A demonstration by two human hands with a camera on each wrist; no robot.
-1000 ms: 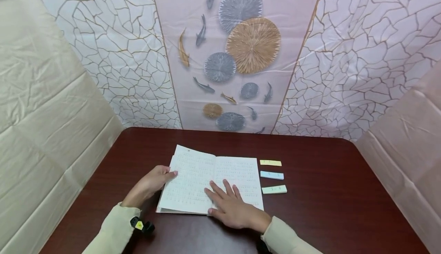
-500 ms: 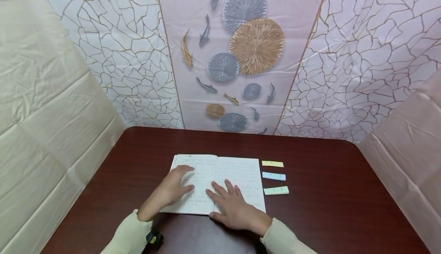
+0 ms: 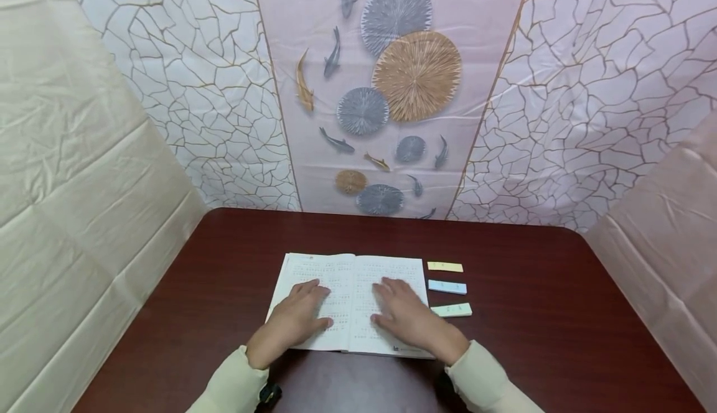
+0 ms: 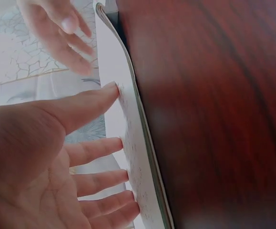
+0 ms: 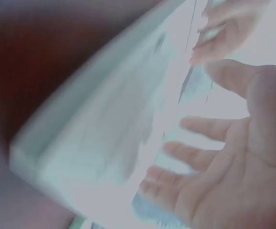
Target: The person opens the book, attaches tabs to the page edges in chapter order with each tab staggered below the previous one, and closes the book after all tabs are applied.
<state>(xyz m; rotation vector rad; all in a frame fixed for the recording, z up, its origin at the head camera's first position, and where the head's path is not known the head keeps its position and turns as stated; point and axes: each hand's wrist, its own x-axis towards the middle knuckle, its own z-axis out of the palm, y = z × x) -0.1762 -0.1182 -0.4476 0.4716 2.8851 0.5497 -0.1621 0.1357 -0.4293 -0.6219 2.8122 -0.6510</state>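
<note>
An open book [image 3: 336, 332] with printed pages lies flat on the dark red table, its spine near the middle. My left hand [image 3: 299, 313] is over the left page, fingers extended; in the left wrist view the fingertips [image 4: 123, 175] and thumb touch the paper. My right hand [image 3: 407, 313] hovers close over the right page with its fingers spread and relaxed, holding nothing. The right wrist view is blurred and shows the right hand [image 5: 233, 152] beside the book's pages [image 5: 99, 129].
Right of the book lie a yellow sticky-note strip [image 3: 445, 267], a blue strip [image 3: 447, 287] and a green strip [image 3: 452, 310], each with small marks. The table [image 3: 538, 326] ends at a patterned cloth backdrop [image 3: 358, 164]; plain fabric hangs at both sides.
My left hand let go of the left page's outer edge, and that page now lies flat. It moved right over the page. My right hand shifted right and up from the spine.
</note>
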